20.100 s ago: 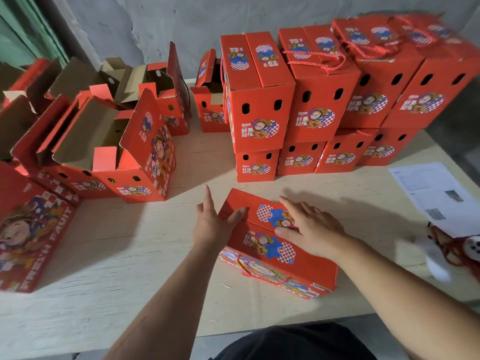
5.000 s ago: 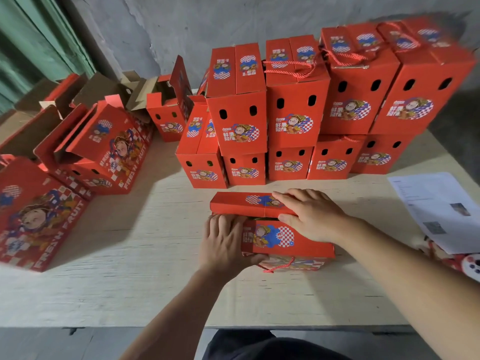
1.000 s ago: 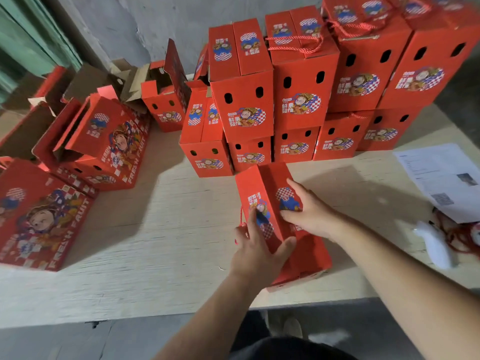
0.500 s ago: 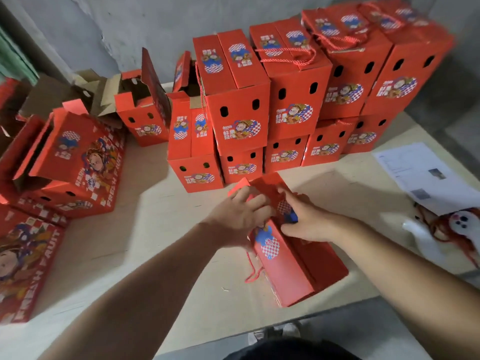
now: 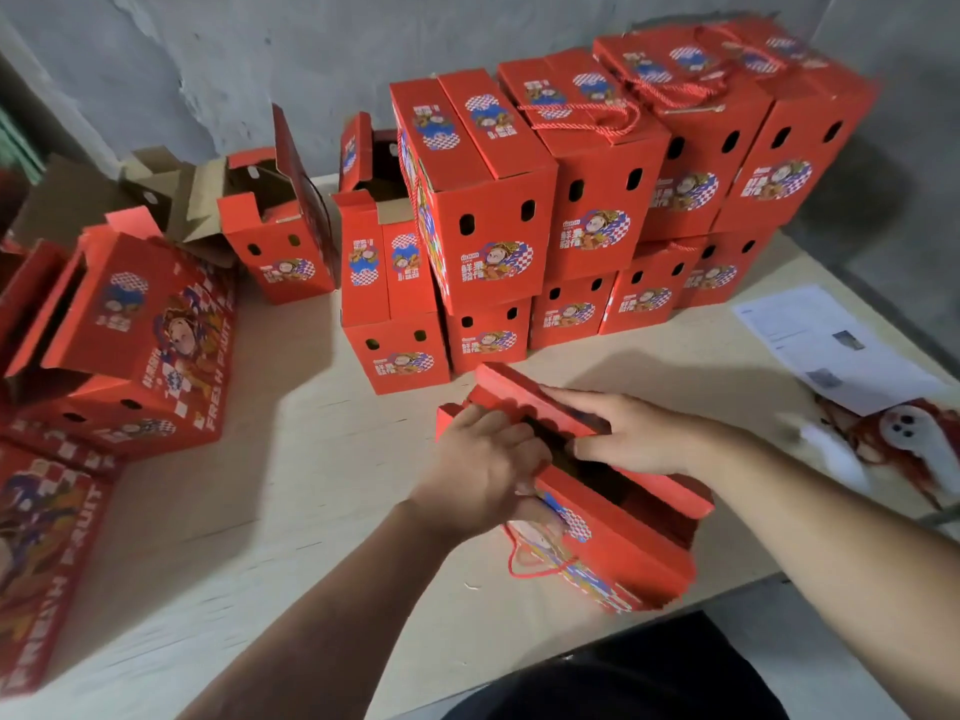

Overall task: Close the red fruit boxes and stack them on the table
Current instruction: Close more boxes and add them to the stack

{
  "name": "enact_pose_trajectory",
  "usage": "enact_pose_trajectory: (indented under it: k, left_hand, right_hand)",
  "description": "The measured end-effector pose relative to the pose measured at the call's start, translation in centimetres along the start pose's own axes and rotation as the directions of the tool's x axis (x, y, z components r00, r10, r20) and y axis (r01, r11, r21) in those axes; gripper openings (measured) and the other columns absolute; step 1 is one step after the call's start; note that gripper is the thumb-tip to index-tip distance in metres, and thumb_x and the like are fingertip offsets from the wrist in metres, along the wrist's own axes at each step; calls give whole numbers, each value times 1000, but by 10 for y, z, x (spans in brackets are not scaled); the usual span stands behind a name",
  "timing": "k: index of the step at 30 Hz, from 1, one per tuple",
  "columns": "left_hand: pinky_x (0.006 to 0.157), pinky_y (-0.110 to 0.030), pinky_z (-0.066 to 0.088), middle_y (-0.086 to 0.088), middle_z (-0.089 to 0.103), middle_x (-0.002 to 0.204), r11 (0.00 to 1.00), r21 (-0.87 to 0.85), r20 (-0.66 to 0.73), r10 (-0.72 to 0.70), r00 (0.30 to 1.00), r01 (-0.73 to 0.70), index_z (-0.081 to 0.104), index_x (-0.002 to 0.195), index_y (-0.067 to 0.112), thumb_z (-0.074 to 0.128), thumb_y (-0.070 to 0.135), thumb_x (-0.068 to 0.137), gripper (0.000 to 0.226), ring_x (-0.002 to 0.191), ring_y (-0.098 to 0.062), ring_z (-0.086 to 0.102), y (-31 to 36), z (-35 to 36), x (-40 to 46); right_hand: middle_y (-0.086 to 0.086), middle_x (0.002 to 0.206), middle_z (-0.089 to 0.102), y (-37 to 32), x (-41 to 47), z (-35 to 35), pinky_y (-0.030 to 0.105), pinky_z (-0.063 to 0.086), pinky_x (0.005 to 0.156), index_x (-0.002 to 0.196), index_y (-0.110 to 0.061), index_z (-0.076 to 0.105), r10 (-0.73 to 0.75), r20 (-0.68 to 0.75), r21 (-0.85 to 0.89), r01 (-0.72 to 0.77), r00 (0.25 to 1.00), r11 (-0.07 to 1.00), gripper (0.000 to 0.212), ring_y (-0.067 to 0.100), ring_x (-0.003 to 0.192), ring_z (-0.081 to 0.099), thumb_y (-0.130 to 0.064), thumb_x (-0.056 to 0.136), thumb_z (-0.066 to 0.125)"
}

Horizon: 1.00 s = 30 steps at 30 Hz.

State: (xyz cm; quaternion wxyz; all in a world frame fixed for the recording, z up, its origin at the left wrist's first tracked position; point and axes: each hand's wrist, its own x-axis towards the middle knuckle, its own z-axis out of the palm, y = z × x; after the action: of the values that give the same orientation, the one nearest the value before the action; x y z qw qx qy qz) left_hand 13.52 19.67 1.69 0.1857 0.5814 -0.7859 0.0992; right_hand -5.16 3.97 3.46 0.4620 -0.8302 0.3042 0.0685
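A red fruit box lies at an angle near the table's front edge, its top flaps parted with a dark gap between them. My left hand grips the near flap at the box's left end. My right hand lies with straight fingers on the far flap. A red cord handle hangs from the box's near side. Behind stands a two-high stack of closed red boxes, with one closed single box at its left end.
Several open red boxes and bare cardboard stand at the left and back left; a large one lies on its side. A printed sheet and a red-and-white toy lie at the right. The table is pale wood.
The flaps that my hands held together half a second ago have come apart, showing the dark inside. My left hand has slid down to the near flap.
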Motion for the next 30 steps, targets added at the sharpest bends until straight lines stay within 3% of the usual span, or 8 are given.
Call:
enact_pose_trajectory:
  k: [2, 5, 7, 10, 18, 22, 26, 30]
  left_hand:
    - [74, -38, 49, 3, 69, 79, 988, -20, 83, -149, 985, 152, 73, 84, 20, 48, 89, 76, 73, 79, -25, 65, 12, 3, -2]
    - [94, -39, 44, 1, 67, 114, 932, -33, 241, -343, 908, 361, 67, 117, 20, 42, 86, 88, 76, 105, -25, 61, 24, 12, -12]
    - [102, -38, 42, 2, 60, 127, 930, -100, 183, -333, 925, 354, 58, 133, 19, 46, 88, 86, 84, 113, -23, 57, 24, 16, -26]
    - [106, -42, 44, 3, 58, 135, 975, -65, 103, -204, 974, 211, 57, 137, 22, 58, 96, 67, 101, 119, -23, 54, 12, 18, -45]
    - [104, -45, 48, 5, 63, 128, 982, 33, 102, -186, 977, 184, 59, 132, 25, 60, 92, 66, 94, 116, -23, 57, 7, 22, -50]
    - [95, -41, 52, 4, 68, 122, 971, -73, -9, -227, 974, 226, 65, 129, 20, 62, 91, 72, 92, 110, -24, 63, 31, 29, -51]
    - [83, -32, 57, 4, 73, 107, 876, -364, -192, -404, 895, 317, 75, 112, 16, 70, 64, 89, 53, 96, -16, 69, 35, 22, -60]
    - [75, -42, 49, 8, 68, 99, 849, -292, -264, -514, 816, 440, 74, 102, 20, 67, 51, 95, 32, 87, -22, 61, 25, 14, -66]
  right_hand:
    - [-40, 145, 47, -18, 7, 7, 12, 39, 107, 141, -71, 37, -28, 50, -39, 30, 998, 999, 72, -10, 132, 48, -24, 92, 61]
    - [-24, 151, 49, -30, 15, 12, 31, 42, 114, 153, -52, 33, -95, 27, -163, 98, 995, 982, 67, 2, 134, 51, -33, 95, 57]
    - [-24, 151, 48, -26, 8, 12, 35, 43, 113, 152, -52, 31, -96, 16, -206, 97, 995, 974, 64, 5, 134, 51, -57, 95, 59]
    - [-21, 150, 47, -12, -5, 13, 38, 49, 103, 152, -52, 27, -39, -36, -278, 27, 999, 960, 84, 13, 131, 54, -90, 80, 45]
    - [-15, 150, 44, 4, -2, 22, 29, 48, 75, 155, -53, 17, -135, -126, -484, 58, 983, 873, 78, 14, 119, 59, -87, 86, 27]
    - [-18, 146, 40, 17, -6, 25, 32, 48, 80, 158, -52, 12, -194, -123, -561, 94, 973, 823, 70, 17, 125, 54, -75, 96, 36]
    - [-15, 142, 38, 19, -9, 30, 34, 44, 95, 158, -52, 6, -218, -99, -576, 123, 971, 808, 74, 16, 128, 47, -80, 94, 28]
    - [-9, 146, 36, 19, -11, 41, 39, 42, 105, 162, -44, -2, -219, -143, -703, 56, 965, 709, 78, 20, 126, 47, -77, 93, 15]
